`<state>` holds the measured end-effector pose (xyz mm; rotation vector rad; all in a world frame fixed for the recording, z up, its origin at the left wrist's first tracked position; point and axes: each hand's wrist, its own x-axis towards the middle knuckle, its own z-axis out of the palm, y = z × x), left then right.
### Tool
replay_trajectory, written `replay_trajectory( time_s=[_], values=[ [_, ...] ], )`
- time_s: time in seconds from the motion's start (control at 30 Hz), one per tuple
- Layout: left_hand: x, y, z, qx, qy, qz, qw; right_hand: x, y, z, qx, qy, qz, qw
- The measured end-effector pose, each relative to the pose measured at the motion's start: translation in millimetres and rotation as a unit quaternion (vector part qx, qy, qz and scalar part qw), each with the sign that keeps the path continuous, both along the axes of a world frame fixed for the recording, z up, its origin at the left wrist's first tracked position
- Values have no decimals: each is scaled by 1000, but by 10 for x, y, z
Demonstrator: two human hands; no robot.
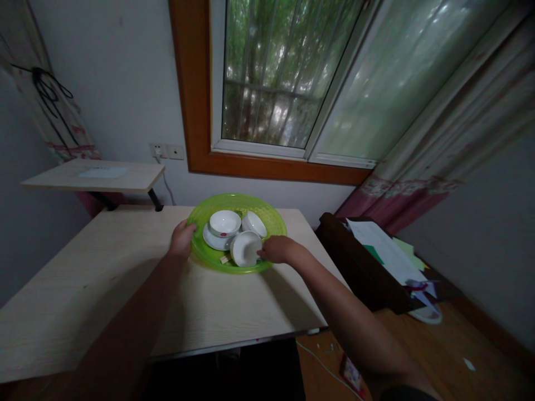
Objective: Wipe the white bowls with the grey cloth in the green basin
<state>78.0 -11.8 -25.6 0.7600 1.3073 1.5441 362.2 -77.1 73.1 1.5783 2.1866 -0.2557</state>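
A round green plastic tray (271,220) lies on the light wooden table (104,278). It holds a white saucer (211,240) with a white bowl (224,223) on it, and two more white cups, one at the back (254,223) and one tipped on its side at the front (244,248). My left hand (182,239) grips the tray's left rim. My right hand (278,249) is at the tray's right front rim, its fingers closed at the edge of the tipped cup.
A small raised shelf (92,175) stands at the table's far left. A dark side table (368,267) with papers (388,250) is to the right. A window (284,78) and a curtain (451,145) are behind. Cables lie on the wooden floor.
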Motion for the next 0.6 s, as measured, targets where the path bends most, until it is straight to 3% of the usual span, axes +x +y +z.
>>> replay_trajectory(
  time_s=[0.1,0.27,0.5,0.6],
  values=[
    [71,-55,-32,-8,2,10,1000,-143,-56,32,-55,37,46,997],
    [144,-182,46,3,-12,11,1000,-213,-16,48,-128,96,122,980],
    [101,-206,55,-7,-7,-6,1000,82,181,-54,-176,242,79,951],
    [49,-200,32,-1,-14,-25,1000,266,205,-64,-178,331,35,926]
  ],
)
